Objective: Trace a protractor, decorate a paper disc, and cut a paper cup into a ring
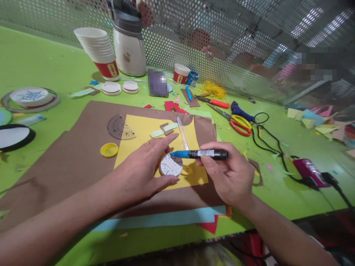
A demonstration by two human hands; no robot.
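My left hand [148, 162] curves its thumb and fingers around the edge of a small white disc [171, 166] marked with dark crossing lines and blue specks. It looks like the cut-off bottom of a paper cup. In my right hand [231, 173] is a black marker [212, 154] with a white label and a blue front end, its tip at the disc's upper edge. The disc rests over a yellow sheet [138, 147] on brown card [83, 159]. A clear-barrelled pen [182, 133], a protractor [121, 127] and a yellow lid [109, 150] lie close by.
At the back stand stacked paper cups [104, 59], a white jug [129, 51] and a blue paint jar [192, 78]. To the right lie scissors [240, 123], a blue glue gun [241, 112] and a purple power block [310, 171] with black cords. A perforated screen [172, 37] borders the table.
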